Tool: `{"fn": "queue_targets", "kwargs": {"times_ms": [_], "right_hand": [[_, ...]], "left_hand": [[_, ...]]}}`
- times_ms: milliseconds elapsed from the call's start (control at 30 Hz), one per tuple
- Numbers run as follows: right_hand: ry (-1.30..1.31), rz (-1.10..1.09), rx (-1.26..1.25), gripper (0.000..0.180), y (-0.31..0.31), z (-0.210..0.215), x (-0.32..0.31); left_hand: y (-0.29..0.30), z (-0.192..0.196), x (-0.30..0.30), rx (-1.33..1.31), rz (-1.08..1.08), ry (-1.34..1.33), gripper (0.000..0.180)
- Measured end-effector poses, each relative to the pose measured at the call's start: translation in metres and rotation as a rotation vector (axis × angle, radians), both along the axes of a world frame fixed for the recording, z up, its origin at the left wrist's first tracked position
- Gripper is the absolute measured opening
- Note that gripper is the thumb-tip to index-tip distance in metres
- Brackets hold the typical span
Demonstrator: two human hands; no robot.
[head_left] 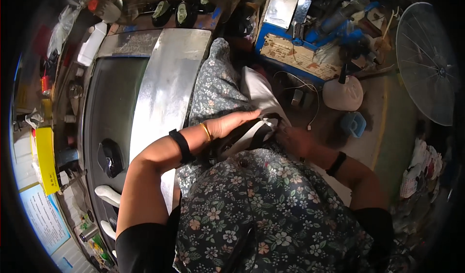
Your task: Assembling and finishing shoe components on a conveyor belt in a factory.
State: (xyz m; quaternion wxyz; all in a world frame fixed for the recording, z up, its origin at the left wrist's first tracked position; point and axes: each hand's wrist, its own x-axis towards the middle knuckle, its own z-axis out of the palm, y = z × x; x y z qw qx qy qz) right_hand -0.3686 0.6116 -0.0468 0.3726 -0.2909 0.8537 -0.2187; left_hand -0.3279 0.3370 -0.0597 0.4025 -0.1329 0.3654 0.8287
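So my left hand [235, 122] lies flat, fingers straight, on the white bag [259, 96]; right hand [295, 142] is blurred, can't tell its grip.

Far left edge: flat yellow rectangular package [46, 159], upright by the counter. Below it at bottom left, blue-bordered printed sign [43, 217], light panel, tilted. Top left: white plastic bottle [92, 43] lying along the counter edge, clear plastic bag [60, 28] just above it. Top centre-right: worn cream label board [298, 56] with reddish print on a blue frame. Right of centre, floor: white jug [343, 93], small blue tub [353, 124] just below it
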Motion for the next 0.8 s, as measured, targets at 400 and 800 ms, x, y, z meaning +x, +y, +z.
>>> {"fn": "queue_targets", "kwargs": {"times_ms": [400, 800], "right_hand": [[-0.101, -0.097, -0.221, 0.032, 0.024, 0.070, 0.017], [-0.505, -0.306, -0.155, 0.045, -0.020, 0.026, 0.003]], "left_hand": [[0.002, -0.007, -0.008, -0.715, -0.285, 0.461, 0.062], [-0.021, 0.011, 0.012, -0.555, -0.378, 0.492, 0.077]]}}
